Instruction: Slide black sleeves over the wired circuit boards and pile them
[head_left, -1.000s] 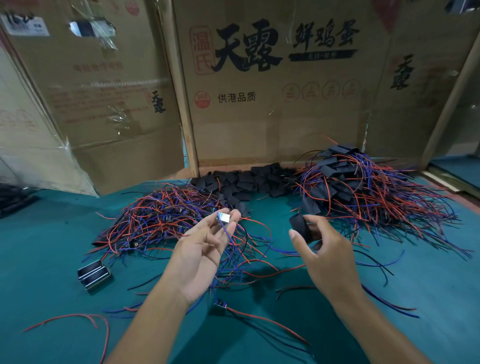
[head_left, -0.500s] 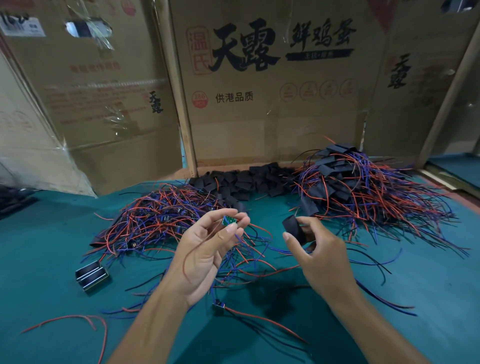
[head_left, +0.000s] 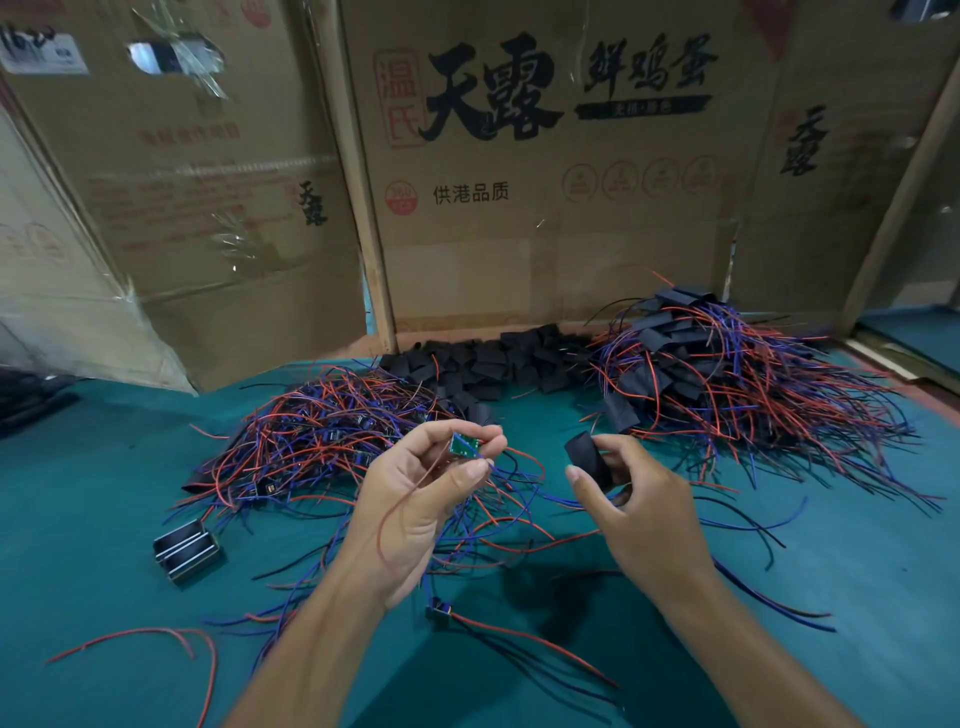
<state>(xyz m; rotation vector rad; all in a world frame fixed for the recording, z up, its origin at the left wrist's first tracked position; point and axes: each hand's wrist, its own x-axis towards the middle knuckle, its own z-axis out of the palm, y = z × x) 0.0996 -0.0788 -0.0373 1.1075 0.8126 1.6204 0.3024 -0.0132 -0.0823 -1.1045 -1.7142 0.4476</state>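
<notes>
Your left hand (head_left: 415, 499) pinches the green board (head_left: 461, 446); your right hand (head_left: 631, 506) pinches a black sleeve (head_left: 589, 460) just beside it. Trailing wires (head_left: 400, 514) could snag the sleeve's mouth.

Teal table (head_left: 93, 509): wire heaps (head_left: 322, 441), seemingly sleeves (head_left: 498, 364).

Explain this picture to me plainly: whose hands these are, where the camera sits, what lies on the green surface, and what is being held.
No machine here: a person's two bare hands, filmed from a camera worn on the head, looking down. The left hand pinches a small green circuit board with red and blue wires. The right hand holds a black sleeve. On the green table lie a tangle of unsleeved wired boards, loose black sleeves, and a pile of sleeved boards.
</notes>
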